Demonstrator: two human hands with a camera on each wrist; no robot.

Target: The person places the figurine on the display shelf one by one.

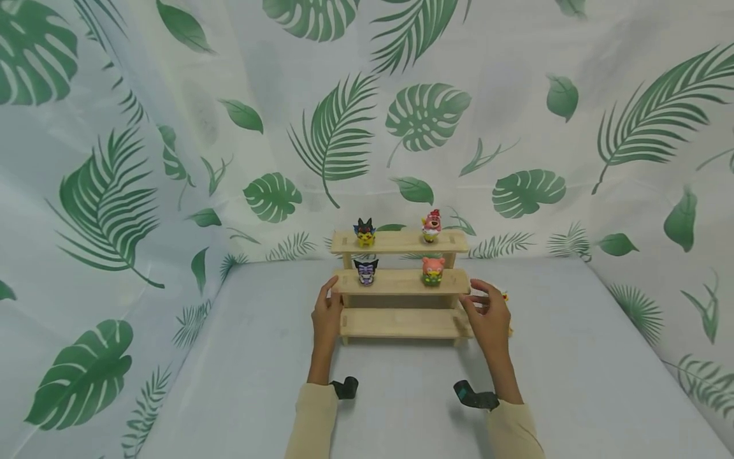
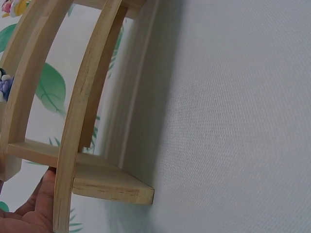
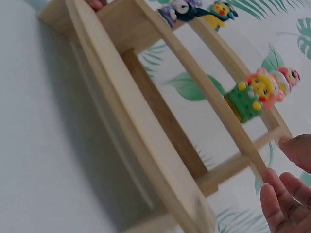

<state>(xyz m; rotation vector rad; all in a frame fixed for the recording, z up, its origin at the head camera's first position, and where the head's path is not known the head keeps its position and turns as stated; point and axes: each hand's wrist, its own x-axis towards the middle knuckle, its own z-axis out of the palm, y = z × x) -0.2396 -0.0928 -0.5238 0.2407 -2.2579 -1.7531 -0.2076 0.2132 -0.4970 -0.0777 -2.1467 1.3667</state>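
A three-tier wooden display shelf (image 1: 401,324) stands between my two hands. My left hand (image 1: 327,313) grips its left side at the middle board; in the left wrist view, the fingers (image 2: 44,196) reach behind the wood. On the right, my right hand (image 1: 489,315) holds the end of the middle board, its thumb and curled fingertips (image 3: 273,206) close around the corner. The top board bears a black-eared yellow figurine (image 1: 365,233) and a red-and-pink figurine (image 1: 431,227). On the middle board sit a purple-and-black figurine (image 1: 366,272) and a pink-and-green figurine (image 1: 432,271).
A small red-and-yellow object (image 1: 505,296) shows behind my right hand, mostly hidden. The shelf stands on a pale table surface (image 1: 258,357). Leaf-printed white sheeting (image 1: 344,57) rises at the back and both sides. Black wrist cameras (image 1: 476,396) jut inward from both forearms.
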